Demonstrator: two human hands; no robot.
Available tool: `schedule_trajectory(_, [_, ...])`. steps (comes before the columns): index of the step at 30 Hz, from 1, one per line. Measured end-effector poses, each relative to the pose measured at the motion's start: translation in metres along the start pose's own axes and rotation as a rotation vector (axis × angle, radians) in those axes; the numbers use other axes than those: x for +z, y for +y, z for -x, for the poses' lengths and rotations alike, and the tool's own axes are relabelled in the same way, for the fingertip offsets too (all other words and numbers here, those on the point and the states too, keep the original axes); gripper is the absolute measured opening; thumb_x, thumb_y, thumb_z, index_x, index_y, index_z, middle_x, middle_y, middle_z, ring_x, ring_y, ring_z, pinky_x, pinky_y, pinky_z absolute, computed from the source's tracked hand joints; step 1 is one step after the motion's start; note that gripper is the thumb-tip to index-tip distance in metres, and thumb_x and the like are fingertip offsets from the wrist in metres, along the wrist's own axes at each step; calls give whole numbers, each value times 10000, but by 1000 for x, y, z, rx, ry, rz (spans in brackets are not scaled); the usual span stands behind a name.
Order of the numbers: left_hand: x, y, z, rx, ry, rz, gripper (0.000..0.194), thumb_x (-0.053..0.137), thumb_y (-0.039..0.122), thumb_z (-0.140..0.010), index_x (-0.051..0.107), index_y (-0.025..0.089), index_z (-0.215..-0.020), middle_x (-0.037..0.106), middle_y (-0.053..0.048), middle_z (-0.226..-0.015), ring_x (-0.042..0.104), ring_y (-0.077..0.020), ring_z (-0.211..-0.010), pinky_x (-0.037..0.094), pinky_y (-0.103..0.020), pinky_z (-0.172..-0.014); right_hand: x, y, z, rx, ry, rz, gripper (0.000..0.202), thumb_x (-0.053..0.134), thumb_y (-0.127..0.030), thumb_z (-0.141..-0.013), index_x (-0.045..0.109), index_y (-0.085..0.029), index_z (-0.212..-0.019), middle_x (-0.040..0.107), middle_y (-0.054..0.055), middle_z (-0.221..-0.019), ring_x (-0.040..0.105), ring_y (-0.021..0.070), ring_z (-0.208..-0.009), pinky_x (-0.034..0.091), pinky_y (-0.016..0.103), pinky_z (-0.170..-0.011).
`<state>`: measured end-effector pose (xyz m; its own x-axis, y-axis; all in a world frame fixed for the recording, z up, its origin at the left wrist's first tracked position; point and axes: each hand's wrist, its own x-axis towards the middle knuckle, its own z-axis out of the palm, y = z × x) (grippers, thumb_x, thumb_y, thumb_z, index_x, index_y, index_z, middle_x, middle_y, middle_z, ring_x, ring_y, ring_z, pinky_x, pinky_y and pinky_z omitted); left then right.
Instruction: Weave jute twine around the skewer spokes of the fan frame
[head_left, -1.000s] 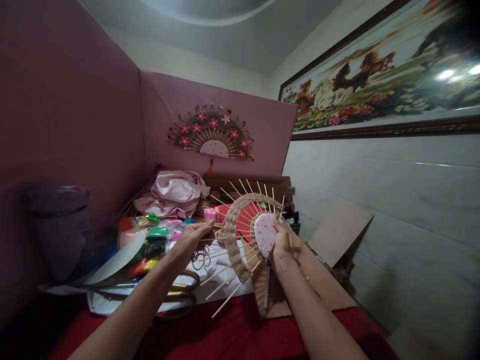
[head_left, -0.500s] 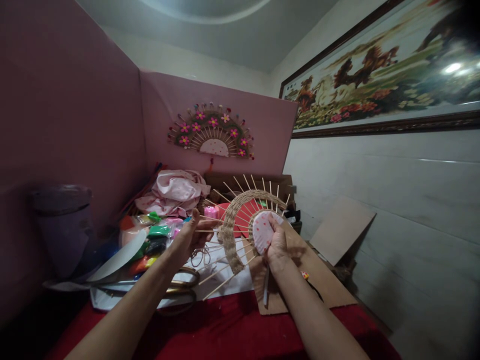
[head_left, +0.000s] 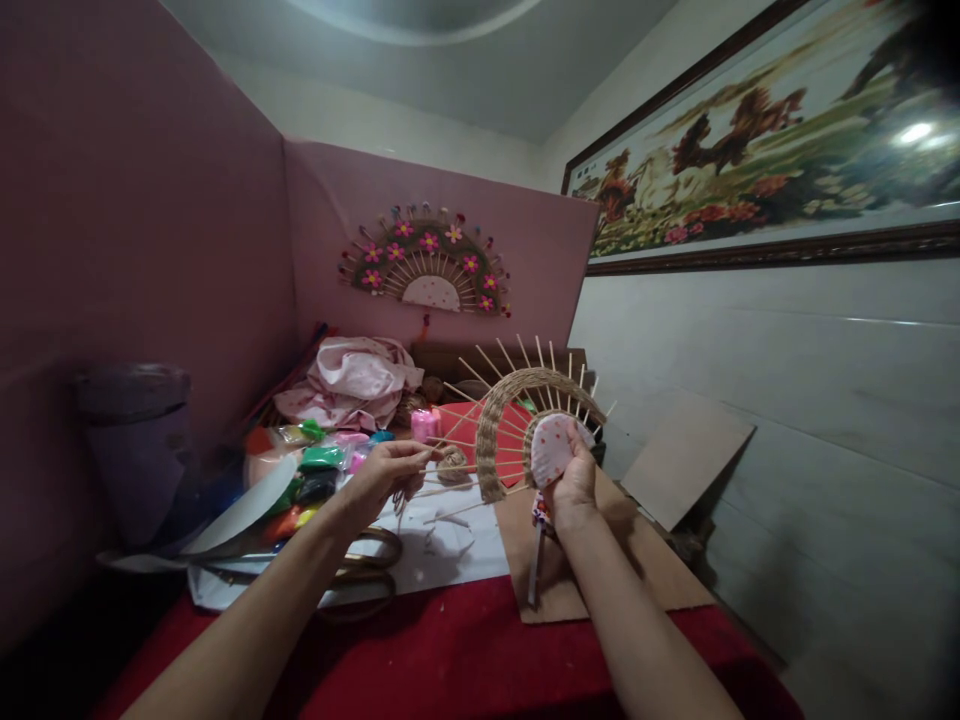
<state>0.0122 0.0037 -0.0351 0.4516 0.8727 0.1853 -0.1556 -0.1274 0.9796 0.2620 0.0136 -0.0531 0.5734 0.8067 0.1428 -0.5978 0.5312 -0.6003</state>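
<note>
My right hand grips a half-round fan frame by its cloth-covered centre, which is pale pink with red dots. Thin wooden sticks radiate from that centre, and a band of woven twine runs across them. To the left of the frame, my left hand has its thumb and fingertips pinched together on a strand of twine, with more twine hanging beneath the fingers. Just past those fingertips a small ball of twine shows behind the stick ends. A beaded tassel hangs below the right hand.
Scissors lie left on white paper. Colourful clay packs and pink cloth are piled behind. Cardboard lies on the red tablecloth. A finished flowered fan hangs on the pink panel.
The fan frame has moved right and slightly up, and turned a little, in my right hand. My left hand has gone from spread fingers near the sticks to a pinch on the twine.
</note>
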Motion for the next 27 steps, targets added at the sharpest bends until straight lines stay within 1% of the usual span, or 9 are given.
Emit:
schedule_trajectory(4, [-5,-2,0,-52,-62,-39,323,633,336,-684,636,84,-886,411,41,-498,289,-42,-408,129,-206,-401,3,-12,3,38,85,-120,202,601,-352,-697,619,-175,-793,673,-24,-674,608,104,-558,489,220,-533])
schedule_trajectory(9, [-12,1,3,-60,-174,-78,323,611,363,-713,619,103,-905,360,62,-487,220,-33,-405,107,-204,-405,-3,-17,-4,-24,130,-87,238,595,-397,-700,613,-182,-801,667,-26,-689,617,116,-613,492,237,-579])
schedule_trajectory(14, [-25,-1,1,-62,-154,-92,409,507,520,-749,595,130,-836,299,70,-459,170,-46,-388,104,-209,-385,-8,-23,-12,-76,167,-106,226,582,-387,-710,605,-193,-824,652,-39,-679,604,113,-601,485,243,-587])
schedule_trajectory(16, [-33,-5,-5,-56,-70,-183,436,498,543,-739,601,129,-830,266,77,-447,154,-52,-378,106,-213,-384,-9,-27,-13,-97,183,-133,205,565,-377,-727,597,-199,-824,642,-51,-670,594,106,-587,476,236,-572])
schedule_trajectory(18, [-42,-9,-11,-89,116,-411,450,467,556,-741,607,129,-757,232,82,-415,152,-59,-351,128,-221,-382,-9,-31,-14,-122,204,-150,203,545,-377,-745,592,-195,-820,634,-52,-662,585,102,-573,464,228,-545])
schedule_trajectory(20, [-50,-10,-15,-115,374,-812,416,436,500,-766,615,139,-661,355,30,-407,295,-92,-368,216,-232,-416,-8,-35,-14,-132,232,-166,206,534,-377,-756,590,-188,-815,624,-51,-644,576,98,-551,452,220,-515])
schedule_trajectory(22, [-54,-11,-16,-116,518,-983,302,499,402,-735,619,149,-620,505,-37,-498,458,-151,-493,271,-253,-484,-8,-37,-14,-129,253,-178,206,529,-376,-759,589,-186,-813,616,-51,-631,568,95,-531,441,214,-492])
schedule_trajectory(25, [-53,-10,-12,-129,635,-1215,160,527,269,-694,656,174,-699,635,-105,-724,554,-233,-703,307,-286,-563,-9,-40,-15,-127,267,-184,209,528,-384,-760,588,-191,-817,614,-56,-630,565,91,-522,440,211,-492])
schedule_trajectory(27, [-51,-11,-8,-134,661,-1416,180,526,229,-685,675,191,-779,653,-119,-820,563,-254,-771,329,-300,-594,-12,-40,-18,-139,271,-189,201,519,-381,-767,585,-197,-817,616,-62,-630,572,88,-531,453,213,-517])
